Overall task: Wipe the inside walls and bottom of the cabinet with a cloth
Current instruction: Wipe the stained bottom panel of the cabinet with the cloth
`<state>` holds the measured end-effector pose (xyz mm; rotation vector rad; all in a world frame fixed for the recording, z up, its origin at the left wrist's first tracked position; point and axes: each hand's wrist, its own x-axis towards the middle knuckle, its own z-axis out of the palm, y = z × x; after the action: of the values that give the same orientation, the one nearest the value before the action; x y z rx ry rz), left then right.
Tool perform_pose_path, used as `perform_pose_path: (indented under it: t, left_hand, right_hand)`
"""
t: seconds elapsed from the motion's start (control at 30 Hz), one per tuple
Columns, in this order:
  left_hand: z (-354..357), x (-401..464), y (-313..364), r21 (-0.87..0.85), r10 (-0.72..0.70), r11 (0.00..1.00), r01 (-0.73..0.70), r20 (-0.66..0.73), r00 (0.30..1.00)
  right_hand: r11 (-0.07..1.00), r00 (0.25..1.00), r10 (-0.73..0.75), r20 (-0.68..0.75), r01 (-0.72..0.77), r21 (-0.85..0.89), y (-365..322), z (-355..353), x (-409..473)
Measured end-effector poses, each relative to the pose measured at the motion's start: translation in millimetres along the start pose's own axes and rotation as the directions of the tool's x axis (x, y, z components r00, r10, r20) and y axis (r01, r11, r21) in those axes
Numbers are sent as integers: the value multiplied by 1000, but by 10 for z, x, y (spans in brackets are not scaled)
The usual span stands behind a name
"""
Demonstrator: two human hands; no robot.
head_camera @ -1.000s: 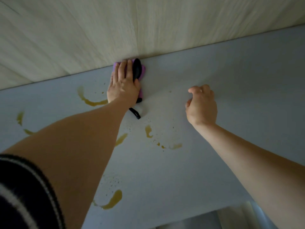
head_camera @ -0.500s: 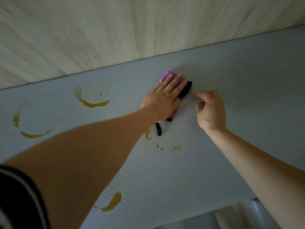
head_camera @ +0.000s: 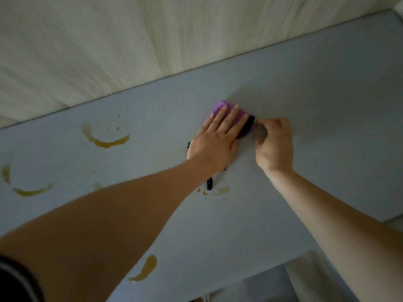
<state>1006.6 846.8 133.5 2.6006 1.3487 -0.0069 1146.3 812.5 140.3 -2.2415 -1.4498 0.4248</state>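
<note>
A purple cloth (head_camera: 222, 105) with a black edge lies on the grey cabinet bottom (head_camera: 327, 101), a short way in front of the pale wood-grain back wall (head_camera: 152, 40). My left hand (head_camera: 216, 142) presses flat on the cloth with straight fingers. A black strap (head_camera: 209, 184) trails out from under that wrist. My right hand (head_camera: 275, 147) sits just right of the cloth with its fingers curled. Its fingertips are at the cloth's black edge, and blur hides whether they pinch it.
Yellow-brown ring stains mark the bottom panel: one arc (head_camera: 104, 142) left of the cloth, another (head_camera: 32, 191) at the far left, a smear (head_camera: 145, 270) near the front edge and small spots (head_camera: 221, 190) below my left wrist.
My left hand has slid the cloth to the right, away from the back wall's seam. My right hand has moved left and forward until it meets the cloth's edge.
</note>
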Motion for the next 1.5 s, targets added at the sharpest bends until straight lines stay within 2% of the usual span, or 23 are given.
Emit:
perform_pose_path:
  t: [0.1, 0.13, 0.2, 0.27, 0.33, 0.4, 0.47, 0.53, 0.6, 0.67, 0.7, 0.8, 0.87, 0.93, 1.0, 1.07, 1.13, 1.2, 1.23, 1.3, 1.37, 1.43, 1.5]
  left_hand:
    - [-80, 71, -433, 58, 184, 980, -188, 68, 981]
    - [-131, 90, -591, 73, 136, 987, -141, 69, 988]
    - [-168, 89, -763, 26, -82, 996, 81, 35, 996]
    - [-150, 81, -655, -24, -228, 973, 228, -12, 974]
    - [-100, 67, -436, -59, -318, 948, 314, -66, 946]
    - [-14, -10, -213, -61, -332, 943, 328, -95, 938]
    - [80, -215, 52, -21, -220, 975, 219, -92, 971]
    - [148, -454, 310, 17, -13, 1000, 13, -26, 1000]
    - [112, -537, 294, 28, 169, 985, -171, 62, 984]
    - [45, -434, 24, 32, 255, 965, -261, 125, 959]
    - [24, -398, -95, 30, 250, 966, -255, 128, 960]
    - [78, -403, -84, -20, 20, 1000, -19, 65, 998]
    - [129, -474, 50, -76, -212, 975, 209, -28, 977]
    - [234, -640, 445, -84, -287, 957, 277, -141, 948]
    - [315, -848, 851, -69, -174, 984, 166, -141, 975]
    - [341, -1051, 1125, -19, -18, 1000, 18, -23, 1000]
    - [321, -1082, 1021, -2, 113, 994, -113, 50, 992]
    - [270, -998, 742, 68, 206, 976, -207, 20, 978]
    - [259, -952, 573, 73, 159, 985, -157, -18, 987]
    - [211, -945, 368, -2, -108, 994, 108, 3, 994]
    - [236, -974, 442, -69, -331, 942, 328, -40, 943]
    - [314, -1041, 723, -62, -381, 924, 377, -99, 919]
    - [445, -1210, 1097, -30, -295, 956, 293, -121, 948]
  right_hand:
    - [996, 996, 84, -36, -82, 33, 96, -74, -55]
    - [996, 995, 86, -43, -85, 28, 124, -77, -90]
    - [997, 995, 79, -54, -79, 5, 144, -64, -143]
    - [997, 995, 76, -64, -77, -10, 129, -61, -171]
    - [998, 997, 58, -48, -59, -20, 132, -68, -205]
    - [1000, 999, 25, -20, -26, -3, 175, -99, -280]
    - [1000, 1000, -1, 3, 1, 4, 241, -144, -399]
    - [1000, 1000, -7, 15, 7, -5, 324, -208, -520]
    - [1000, 999, 3, 34, -2, -10, 379, -257, -602]
    - [1000, 998, 24, 65, -25, 1, 392, -274, -637]
    - [999, 996, 32, 80, -33, 10, 410, -288, -669]
    - [999, 995, 38, 90, -40, 29, 543, -359, -828]
    - [999, 996, -4, 86, 1, 38, 516, -320, -894]
    - [999, 997, -25, 70, 22, 42, 595, -381, -1024]
    - [999, 997, -22, 70, 21, 27, 692, -455, -1113]
    - [1000, 996, 10, 89, -9, -7, 787, -543, -1210]
    - [999, 994, 42, 102, -40, -25, 866, -609, -1263]
    - [998, 992, 63, 109, -60, -27, 928, -636, -1287]
    - [998, 992, 64, 112, -61, -29, 948, -636, -1289]
    - [998, 993, 51, 107, -48, -37, 974, -610, -1296]
    - [999, 995, 35, 89, -32, -33, 998, -586, -1296]
    - [999, 997, 16, 78, -13, -32, 1018, -564, -1300]
    - [1000, 997, 0, 77, 2, -31, 1018, -562, -1318]
